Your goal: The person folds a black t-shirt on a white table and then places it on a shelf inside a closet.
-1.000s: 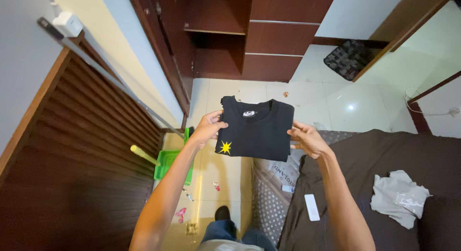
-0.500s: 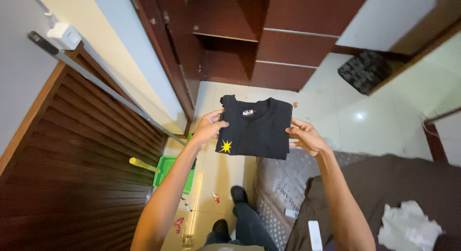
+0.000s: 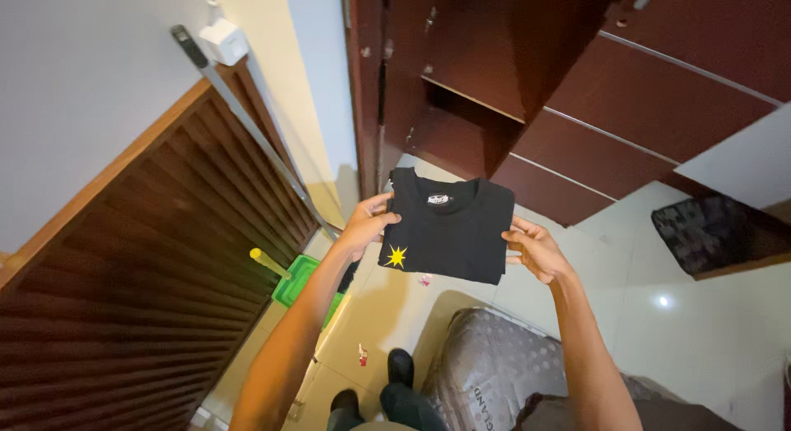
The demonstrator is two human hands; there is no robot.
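I hold a folded black t-shirt (image 3: 449,229) flat in front of me, collar away from me, with a small yellow star print near its lower left corner. My left hand (image 3: 367,225) grips its left edge and my right hand (image 3: 534,246) grips its right edge. Straight beyond the shirt stands a dark brown wardrobe (image 3: 577,77) with an open shelf compartment (image 3: 461,130).
A slatted wooden door panel (image 3: 140,274) fills the left. A green dustpan with a yellow handle (image 3: 292,278) lies on the tiled floor (image 3: 700,316). A mattress corner (image 3: 494,381) is below my right arm. A dark patterned mat (image 3: 700,233) lies at right.
The view has swung left and closer to the wardrobe, and the bed with the white cloth has left the view. Both hands keep the same hold on the shirt.
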